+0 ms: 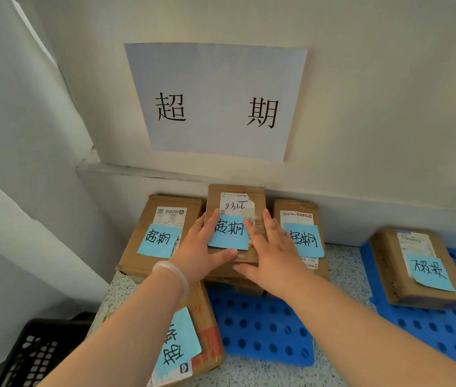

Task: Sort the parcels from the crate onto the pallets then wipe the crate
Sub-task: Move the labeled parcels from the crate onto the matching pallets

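Note:
A cardboard parcel [236, 199] with a blue note lies on top of other parcels against the wall, over the blue pallet [263, 328]. My left hand [200, 247] lies flat on its left side, thumb at its front edge. My right hand [270, 247] lies flat on its right side, fingers straight. Two more noted parcels flank it, the left parcel [159, 233] and the right parcel [302, 236]. A further parcel [190, 339] lies under my left forearm. The black crate [34, 356] is at the bottom left; its inside is hidden.
A second blue pallet [444, 325] at the right carries one parcel [416, 269] with a differently written blue note. A paper sign [215, 101] hangs on the wall above the stack. The speckled floor [344, 275] shows between the pallets. A white wall closes in the left.

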